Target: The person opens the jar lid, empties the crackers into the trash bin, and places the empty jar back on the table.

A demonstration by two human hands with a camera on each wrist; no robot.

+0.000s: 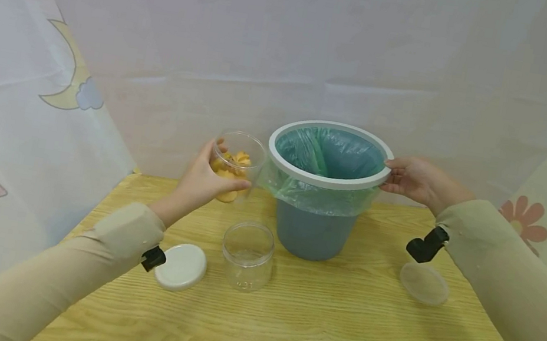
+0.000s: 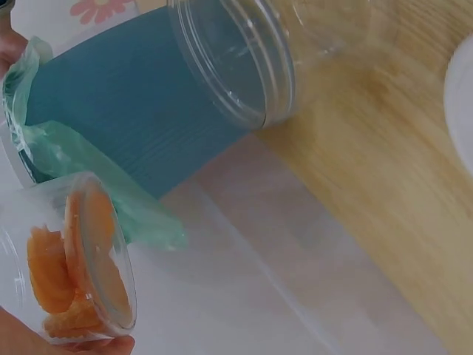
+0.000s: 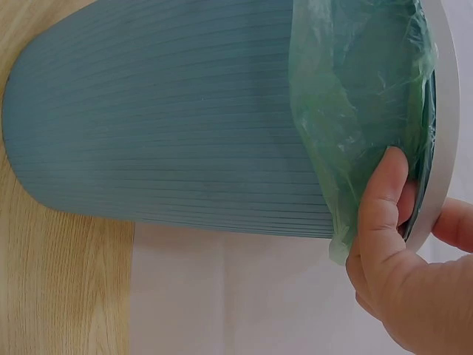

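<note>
Raised off the table beside the bin, a clear plastic jar is gripped by my left hand, thumb on the near side. Orange-coloured pieces lie inside it against the bottom. Slightly to the right stands a blue-grey trash bin with a white rim ring. A green plastic bag lines it and folds over the outside. My right hand pinches the bin's rim on the right, thumb on top and fingers beneath, against the bag in the right wrist view.
In front of the bin, a second clear jar stands uncovered on the wooden table. A white lid lies to its left. A translucent lid lies at the right, under my right forearm. A pale cloth wall hangs behind.
</note>
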